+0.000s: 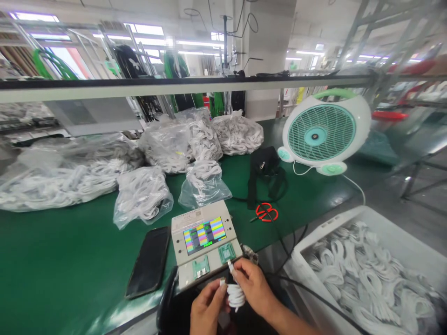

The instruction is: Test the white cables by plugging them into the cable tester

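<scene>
Both hands are on one coiled white cable (236, 296) right below the cable tester (205, 242): your left hand (206, 309) and right hand (252, 284) pinch its plugs. It's probably light and floppy, so grab those stiff plug ends.

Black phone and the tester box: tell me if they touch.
Apart. The head view shows a strip of green mat between the black phone and the tester box.

A green workbench (52, 260) stretches beyond the fingers under ceiling strip lights (146, 30), backed by a white pillar (268, 51), metal racks (391, 42) and grey floor (394, 200) at right.
</scene>
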{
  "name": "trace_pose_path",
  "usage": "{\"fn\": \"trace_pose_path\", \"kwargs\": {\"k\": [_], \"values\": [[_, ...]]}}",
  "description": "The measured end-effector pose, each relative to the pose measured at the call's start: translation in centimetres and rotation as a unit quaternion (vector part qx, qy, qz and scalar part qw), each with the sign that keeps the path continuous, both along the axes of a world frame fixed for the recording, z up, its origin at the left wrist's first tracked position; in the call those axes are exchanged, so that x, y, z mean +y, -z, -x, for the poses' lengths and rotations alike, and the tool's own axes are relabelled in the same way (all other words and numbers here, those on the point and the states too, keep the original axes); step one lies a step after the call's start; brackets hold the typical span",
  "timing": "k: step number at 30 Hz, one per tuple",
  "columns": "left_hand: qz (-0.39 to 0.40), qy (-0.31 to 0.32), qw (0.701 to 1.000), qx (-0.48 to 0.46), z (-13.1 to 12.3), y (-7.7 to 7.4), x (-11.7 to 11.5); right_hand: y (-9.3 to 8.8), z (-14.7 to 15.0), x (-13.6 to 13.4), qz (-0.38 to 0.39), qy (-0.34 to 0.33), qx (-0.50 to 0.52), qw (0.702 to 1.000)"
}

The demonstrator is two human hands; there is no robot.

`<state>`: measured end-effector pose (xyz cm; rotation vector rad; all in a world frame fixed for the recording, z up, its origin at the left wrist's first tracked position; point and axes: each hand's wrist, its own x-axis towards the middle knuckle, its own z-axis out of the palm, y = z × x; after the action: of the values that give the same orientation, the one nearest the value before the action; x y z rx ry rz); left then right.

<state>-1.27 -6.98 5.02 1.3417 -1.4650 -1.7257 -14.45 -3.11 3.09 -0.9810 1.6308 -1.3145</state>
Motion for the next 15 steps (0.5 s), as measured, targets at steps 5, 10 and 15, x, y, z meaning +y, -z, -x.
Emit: {"fn": "trace_pose_path", "kwargs": {"k": [5, 10, 15], "values": [[0.062, 0.065, 0.996, -0.022, -0.3, -0.7, -0.3, -0.7, -0.5, -0.3, -0.028, -0.001, -0.108, 0.994], [0.065, 0.091, 0.993, -0.023, -1.2, 0.7, -1.7, -1.5, -0.9, -1.0, -0.052, 0.033, -0.22, 0.974], [0.017, -0.045, 0.999, -0.005, -1.6, 1.8, -2.0, -1.7, -0.5, 0.2, -0.058, -0.023, -0.122, 0.991]]}}
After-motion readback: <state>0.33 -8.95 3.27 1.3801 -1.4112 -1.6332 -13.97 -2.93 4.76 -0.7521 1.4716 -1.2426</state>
